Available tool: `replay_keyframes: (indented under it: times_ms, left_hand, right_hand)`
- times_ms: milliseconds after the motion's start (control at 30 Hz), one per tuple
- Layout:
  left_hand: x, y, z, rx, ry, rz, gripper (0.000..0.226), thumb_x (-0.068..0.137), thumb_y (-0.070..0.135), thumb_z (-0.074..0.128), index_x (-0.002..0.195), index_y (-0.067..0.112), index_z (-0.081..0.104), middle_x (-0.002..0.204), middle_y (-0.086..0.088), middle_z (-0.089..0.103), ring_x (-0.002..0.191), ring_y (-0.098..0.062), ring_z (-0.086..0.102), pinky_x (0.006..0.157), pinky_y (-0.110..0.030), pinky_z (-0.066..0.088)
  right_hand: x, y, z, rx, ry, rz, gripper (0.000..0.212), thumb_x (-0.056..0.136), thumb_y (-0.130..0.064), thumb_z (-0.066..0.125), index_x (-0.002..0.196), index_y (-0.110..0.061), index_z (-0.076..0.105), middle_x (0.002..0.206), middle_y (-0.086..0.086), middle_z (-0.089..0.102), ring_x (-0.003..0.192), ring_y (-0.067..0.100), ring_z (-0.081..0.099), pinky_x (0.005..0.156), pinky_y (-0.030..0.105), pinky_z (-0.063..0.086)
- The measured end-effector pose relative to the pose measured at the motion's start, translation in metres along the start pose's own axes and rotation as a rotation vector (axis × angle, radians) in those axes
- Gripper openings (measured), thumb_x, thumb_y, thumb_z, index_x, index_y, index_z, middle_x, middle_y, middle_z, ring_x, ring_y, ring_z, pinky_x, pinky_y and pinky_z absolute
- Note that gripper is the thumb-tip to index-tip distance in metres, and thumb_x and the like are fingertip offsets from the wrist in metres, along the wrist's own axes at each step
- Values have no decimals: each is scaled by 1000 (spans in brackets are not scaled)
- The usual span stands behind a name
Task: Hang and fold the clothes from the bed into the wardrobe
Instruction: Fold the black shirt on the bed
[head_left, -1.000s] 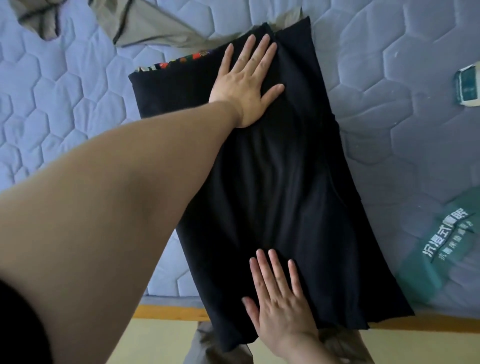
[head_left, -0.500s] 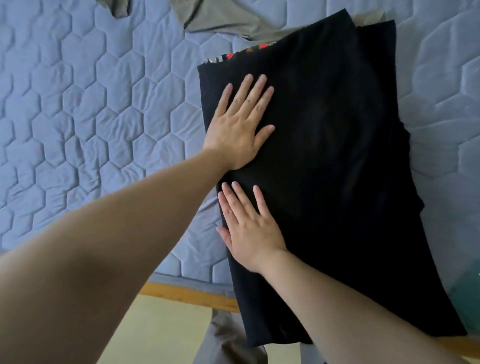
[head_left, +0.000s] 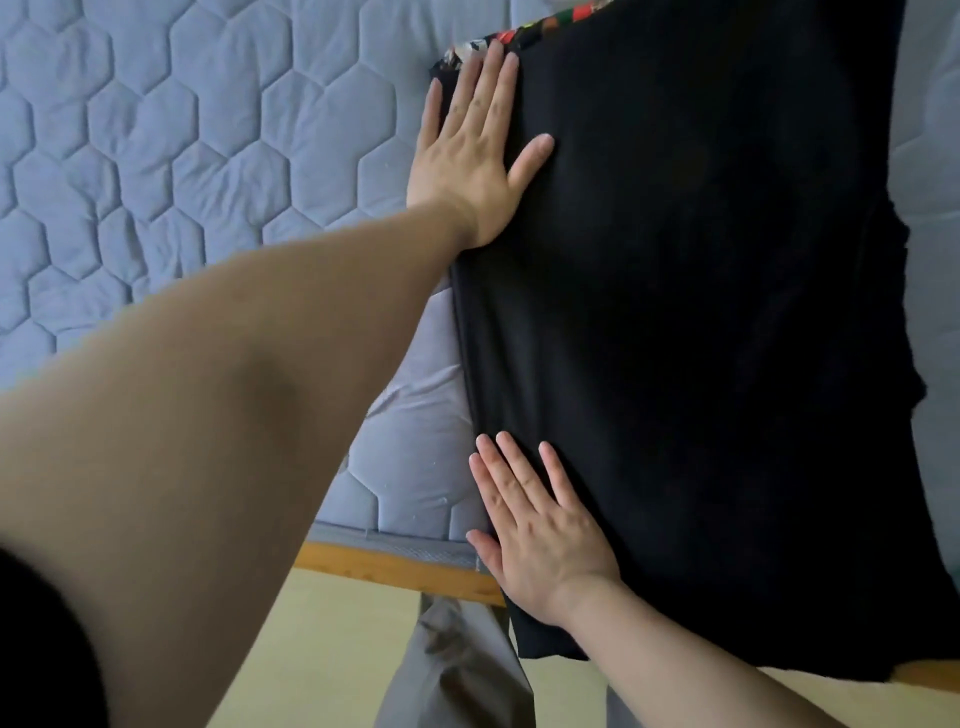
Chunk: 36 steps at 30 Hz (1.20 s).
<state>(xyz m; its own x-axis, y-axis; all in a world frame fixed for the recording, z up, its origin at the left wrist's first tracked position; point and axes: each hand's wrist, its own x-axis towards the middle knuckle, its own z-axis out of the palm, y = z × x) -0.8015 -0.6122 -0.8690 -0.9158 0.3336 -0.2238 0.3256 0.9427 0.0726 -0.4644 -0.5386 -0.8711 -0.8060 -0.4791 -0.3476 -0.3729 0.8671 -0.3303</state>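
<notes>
A black garment (head_left: 701, 312) lies spread flat on the blue quilted mattress (head_left: 182, 156), its near end hanging over the bed's edge. A strip of colourful patterned fabric (head_left: 524, 36) shows at its far left corner. My left hand (head_left: 472, 156) lies flat with straight fingers on the garment's far left edge. My right hand (head_left: 540, 540) presses flat on the near left edge, close to the bed frame. Both hands hold nothing.
The wooden bed frame (head_left: 384, 569) runs along the near side of the mattress. Below it is a pale yellow floor (head_left: 322, 654). Grey trouser legs (head_left: 457, 670) of the person stand against the bed.
My left hand has slid farther up the garment's left edge and my right hand has drawn back toward the near edge, so the hands are now wider apart. The view has shifted left.
</notes>
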Motion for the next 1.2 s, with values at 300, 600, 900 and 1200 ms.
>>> replay_keyframes:
  times_ms: [300, 600, 900, 1200]
  left_hand:
    - [5, 7, -21, 13, -23, -67, 76, 101, 63, 3, 163, 20, -2, 171, 1, -4, 157, -19, -8, 126, -48, -3]
    - [-99, 72, -8, -71, -143, -150, 77, 103, 63, 8, 161, 16, -9, 170, -3, -13, 156, -20, -14, 127, -45, -5]
    - [-137, 164, -10, 109, -252, 100, 75, 104, 59, 13, 162, 14, -7, 169, -6, -14, 155, -26, -15, 127, -49, 2]
    - [-135, 227, -5, 60, -291, 118, 70, 106, 46, 29, 162, 14, 2, 170, -4, -7, 157, -24, -7, 127, -48, 6]
  right_hand:
    - [-56, -29, 20, -33, -70, -86, 73, 104, -53, 22, 161, -7, 16, 170, 12, 1, 157, 30, 1, 124, 51, 5]
    - [-56, 36, -52, 204, 88, 224, 68, 107, -48, 25, 161, -8, 14, 169, 14, 9, 156, 27, 10, 124, 50, 21]
    - [-106, 168, -84, 240, 256, 769, 63, 102, -38, 49, 156, -10, 33, 164, 17, 25, 150, 32, 28, 118, 53, 32]
    - [-155, 210, -81, 671, 134, 989, 70, 93, -63, 53, 140, -12, 46, 131, 12, 58, 121, 35, 56, 95, 49, 52]
